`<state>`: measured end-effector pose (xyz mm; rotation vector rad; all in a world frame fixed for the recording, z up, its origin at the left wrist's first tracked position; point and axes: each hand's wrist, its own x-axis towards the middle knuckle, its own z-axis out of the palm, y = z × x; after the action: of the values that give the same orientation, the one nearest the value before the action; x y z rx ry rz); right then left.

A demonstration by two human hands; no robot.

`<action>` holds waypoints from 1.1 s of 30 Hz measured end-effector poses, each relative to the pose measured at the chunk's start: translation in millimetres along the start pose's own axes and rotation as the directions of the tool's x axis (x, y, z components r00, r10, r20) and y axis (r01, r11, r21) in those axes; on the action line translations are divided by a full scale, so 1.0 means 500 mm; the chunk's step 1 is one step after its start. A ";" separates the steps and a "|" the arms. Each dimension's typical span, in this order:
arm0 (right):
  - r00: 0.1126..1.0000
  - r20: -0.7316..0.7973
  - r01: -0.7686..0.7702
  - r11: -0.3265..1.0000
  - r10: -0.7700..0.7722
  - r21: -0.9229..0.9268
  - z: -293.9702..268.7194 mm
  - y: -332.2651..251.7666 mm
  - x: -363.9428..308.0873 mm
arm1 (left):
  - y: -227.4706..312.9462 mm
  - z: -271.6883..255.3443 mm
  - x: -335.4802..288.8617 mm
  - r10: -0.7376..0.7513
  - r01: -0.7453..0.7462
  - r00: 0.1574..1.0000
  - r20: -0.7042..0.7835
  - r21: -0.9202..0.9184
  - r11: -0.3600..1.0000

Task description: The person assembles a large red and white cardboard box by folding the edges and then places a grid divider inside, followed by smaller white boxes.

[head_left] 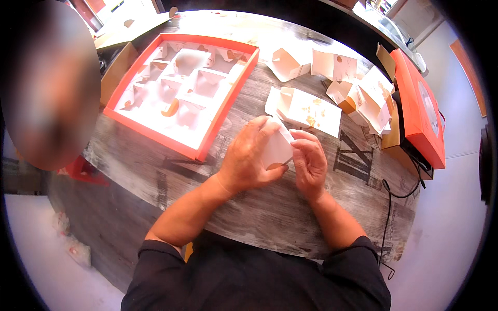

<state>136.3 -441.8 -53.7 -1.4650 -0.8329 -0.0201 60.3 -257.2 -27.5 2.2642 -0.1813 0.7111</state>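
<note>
A small white cardboard box (277, 147) is between my hands over the middle of the table. My left hand (244, 155) wraps round its left side, thumb along the near end and fingers over the far end. My right hand (309, 165) pinches the box's right edge between curled fingers and thumb; the fingertips are partly hidden. Just beyond lies a white box with gold print (313, 111), its flap standing open. To the left, a shallow red tray (201, 150) holds several small white open-topped boxes in rows.
Several white boxes (334, 66) lie loosely at the far right. Beside them a red carton (421, 111) stands on the right edge, a black cable (390, 207) hanging near it. A brown cardboard box (117, 72) stands behind the tray. At the left is a blurred person (52, 88).
</note>
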 end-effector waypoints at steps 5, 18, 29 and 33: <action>0.993 0.066 0.110 0.960 -0.096 -0.258 0.000 -0.023 0.014 | 0.000 0.000 0.000 -0.016 0.016 1.000 -0.018 0.008 1.000; 0.952 0.152 0.306 0.869 -0.267 -0.389 -0.005 -0.050 0.032 | -0.001 0.002 0.001 0.029 -0.030 1.000 -0.003 -0.022 0.999; 0.916 -0.053 -0.318 0.799 0.398 0.511 -0.014 -0.007 0.013 | -0.031 -0.031 0.010 -0.207 0.325 0.941 0.268 -0.549 0.770; 0.847 0.022 -0.412 0.628 0.532 0.660 -0.031 0.009 0.021 | -0.079 -0.025 0.008 0.037 0.090 0.983 0.178 -0.651 0.753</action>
<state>153.7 -449.7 -50.2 -0.9491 -0.2220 0.4965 71.2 -219.9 -42.8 1.6303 -0.4179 0.3375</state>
